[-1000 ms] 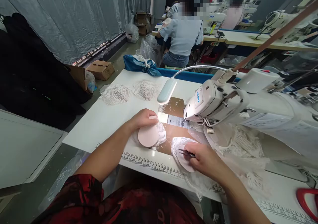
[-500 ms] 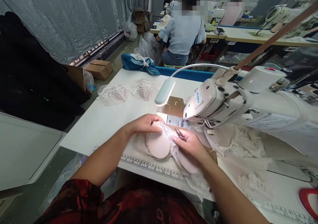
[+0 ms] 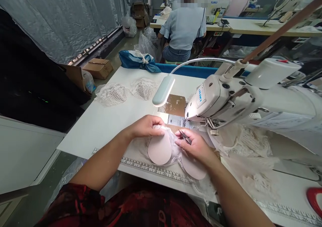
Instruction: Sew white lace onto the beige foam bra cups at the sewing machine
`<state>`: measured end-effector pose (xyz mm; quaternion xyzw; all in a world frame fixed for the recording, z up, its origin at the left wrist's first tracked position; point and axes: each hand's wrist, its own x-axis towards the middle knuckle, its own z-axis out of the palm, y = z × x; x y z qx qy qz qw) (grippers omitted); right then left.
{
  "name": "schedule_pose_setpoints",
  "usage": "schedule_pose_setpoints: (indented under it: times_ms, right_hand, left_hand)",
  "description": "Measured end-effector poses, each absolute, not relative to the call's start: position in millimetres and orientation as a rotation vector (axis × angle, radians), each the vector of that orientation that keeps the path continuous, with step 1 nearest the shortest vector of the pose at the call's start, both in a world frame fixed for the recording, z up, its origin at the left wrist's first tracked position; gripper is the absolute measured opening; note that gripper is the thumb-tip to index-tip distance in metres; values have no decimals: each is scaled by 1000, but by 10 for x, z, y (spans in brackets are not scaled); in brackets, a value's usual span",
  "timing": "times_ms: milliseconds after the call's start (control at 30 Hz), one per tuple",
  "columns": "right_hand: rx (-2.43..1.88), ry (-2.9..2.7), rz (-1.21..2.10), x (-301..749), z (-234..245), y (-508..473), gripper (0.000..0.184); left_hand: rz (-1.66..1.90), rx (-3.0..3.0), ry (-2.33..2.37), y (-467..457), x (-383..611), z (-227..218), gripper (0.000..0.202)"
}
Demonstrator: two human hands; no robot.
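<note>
My left hand (image 3: 147, 126) pinches the top edge of a pale pink padded cup (image 3: 160, 150) trimmed with white lace. My right hand (image 3: 197, 146) grips small metal thread snips (image 3: 185, 137), its fingertips on the lace between this cup and a second pink cup (image 3: 194, 168) that lies partly under the hand. Both hands rest on the white sewing table (image 3: 105, 123), just in front of the white sewing machine's head (image 3: 213, 102). More white lace (image 3: 251, 146) is heaped under the machine arm.
A gooseneck lamp (image 3: 164, 90) hangs over the needle plate. Two white lace cup pieces (image 3: 112, 94) lie at the table's far left. Rulers are printed along the front edge (image 3: 153, 170). A person in a blue top (image 3: 184, 29) sits ahead. Cardboard boxes (image 3: 98, 67) stand on the floor.
My right hand has moved up and left from the lower cup to the lace by the left cup. My left hand has drawn its cup nearer. The view has tilted down slightly.
</note>
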<state>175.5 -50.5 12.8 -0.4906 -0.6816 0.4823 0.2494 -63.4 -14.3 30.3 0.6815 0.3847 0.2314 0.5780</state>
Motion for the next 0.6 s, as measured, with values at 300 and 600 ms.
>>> schedule_pose_setpoints:
  times_ms: [300, 600]
  right_hand:
    - [-1269, -1858, 1209, 1638, 157, -563, 28]
    - [-1210, -1707, 1284, 1731, 81, -530, 28]
  left_hand:
    - [530, 1756, 941, -263, -408, 275, 18]
    - [433, 1536, 817, -240, -395, 241, 19]
